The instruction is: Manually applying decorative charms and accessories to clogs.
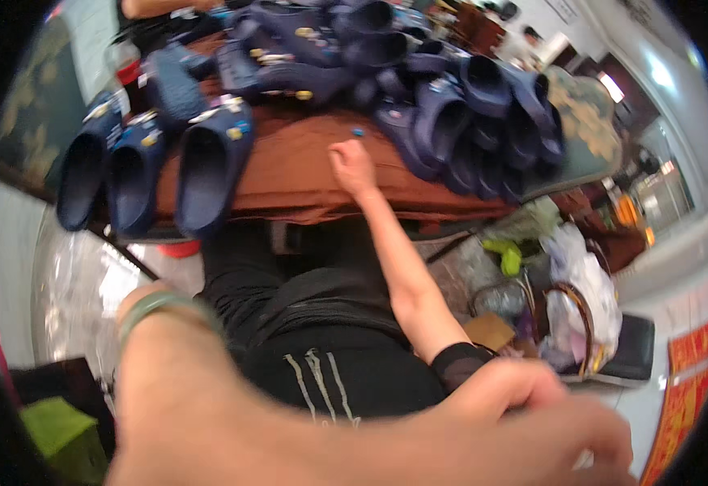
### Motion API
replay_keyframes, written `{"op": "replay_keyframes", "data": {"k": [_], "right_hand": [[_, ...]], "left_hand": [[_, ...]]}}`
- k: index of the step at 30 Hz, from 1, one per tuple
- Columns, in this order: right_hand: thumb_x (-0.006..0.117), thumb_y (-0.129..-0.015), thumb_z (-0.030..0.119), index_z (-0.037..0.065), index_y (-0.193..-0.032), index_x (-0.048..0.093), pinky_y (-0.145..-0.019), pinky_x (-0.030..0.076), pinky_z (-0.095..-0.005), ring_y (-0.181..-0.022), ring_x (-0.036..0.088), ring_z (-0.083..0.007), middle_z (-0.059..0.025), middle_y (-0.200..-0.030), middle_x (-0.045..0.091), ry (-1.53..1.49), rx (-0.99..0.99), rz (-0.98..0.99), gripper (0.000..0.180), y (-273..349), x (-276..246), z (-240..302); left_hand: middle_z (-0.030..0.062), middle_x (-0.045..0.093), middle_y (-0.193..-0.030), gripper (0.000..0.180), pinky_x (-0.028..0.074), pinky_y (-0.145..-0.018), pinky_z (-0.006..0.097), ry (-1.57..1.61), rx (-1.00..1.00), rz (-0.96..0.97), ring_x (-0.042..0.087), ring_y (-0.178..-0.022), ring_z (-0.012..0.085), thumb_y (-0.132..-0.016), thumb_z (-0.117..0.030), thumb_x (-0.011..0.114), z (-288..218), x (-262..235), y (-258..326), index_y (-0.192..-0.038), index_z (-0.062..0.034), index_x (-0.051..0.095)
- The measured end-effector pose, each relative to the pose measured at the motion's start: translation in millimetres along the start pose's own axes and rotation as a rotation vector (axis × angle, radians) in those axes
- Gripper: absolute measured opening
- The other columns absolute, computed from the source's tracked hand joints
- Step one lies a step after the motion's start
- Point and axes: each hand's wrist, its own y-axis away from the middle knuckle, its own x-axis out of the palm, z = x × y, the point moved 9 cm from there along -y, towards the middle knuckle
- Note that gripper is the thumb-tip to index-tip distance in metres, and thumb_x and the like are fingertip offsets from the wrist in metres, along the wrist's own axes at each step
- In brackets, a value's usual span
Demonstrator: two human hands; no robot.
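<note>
My right hand (352,166) rests on the brown cloth (305,154) of the table with its fingers curled closed. Whatever it holds, if anything, is hidden. Just beyond its fingers lies a small blue piece (358,132). Very near the camera, my left hand (532,421) stretches across the lower right, its bent fingers smeared by motion. A green bangle (163,306) circles that arm. Three navy clogs (212,166) with colourful charms stand at the table's left front edge. More navy clogs (443,121) are clustered at the right.
Piled clogs (301,77) cover the back of the table, beside a red-labelled bottle (127,77). A person's arm (159,6) shows behind them. Bags (580,283) and a cardboard piece (489,332) lie right of my lap. A green bag (58,429) is at lower left.
</note>
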Motion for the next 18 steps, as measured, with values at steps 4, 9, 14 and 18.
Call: {"op": "replay_keyframes", "data": {"k": [4,9,14,18], "right_hand": [[0.059,-0.081,0.014,0.007,-0.082,0.065,-0.072,0.047,-0.0426,-0.081,0.058,-0.0343,-0.015,-0.084,0.06,-0.029,0.012,0.0,0.01,-2.0,6.0,4.9],[0.059,-0.082,0.015,0.008,-0.085,0.065,-0.07,0.048,-0.0386,-0.08,0.059,-0.0292,-0.0122,-0.082,0.059,0.006,-0.022,-0.001,0.009,-3.5,-0.4,2.3],[0.059,-0.083,0.014,0.007,-0.084,0.064,-0.07,0.048,-0.0372,-0.08,0.06,-0.0282,-0.012,-0.085,0.06,-0.003,-0.015,0.006,0.009,-6.7,4.3,1.2],[0.059,-0.082,0.015,0.008,-0.081,0.064,-0.07,0.048,-0.0403,-0.08,0.06,-0.0325,-0.0141,-0.084,0.06,-0.006,0.027,0.006,0.009,-4.7,6.9,2.5]], "left_hand": [[0.0157,0.063,-0.093,0.029,0.046,-0.077,0.035,0.121,-0.036,0.018,0.06,-0.089,0.028,-0.085,-0.023,0.054,9.4,2.0,5.4,-0.1,0.0007,0.061],[0.0156,0.063,-0.093,0.029,0.046,-0.077,0.035,0.044,0.044,-0.048,0.06,-0.089,0.0279,-0.085,-0.023,0.054,-4.5,-20.8,11.9,-0.1,0.0006,0.061],[0.0155,0.063,-0.093,0.029,0.046,-0.078,0.035,0.09,0.012,-0.058,0.06,-0.089,0.0278,-0.086,-0.024,0.054,-10.3,-22.9,16.2,-0.1,0.0005,0.061],[0.0154,0.063,-0.093,0.029,0.046,-0.078,0.035,0.218,-0.046,0.033,0.06,-0.089,0.0277,-0.086,-0.024,0.054,3.7,-6.2,3.7,-0.101,0.0004,0.061]]}}
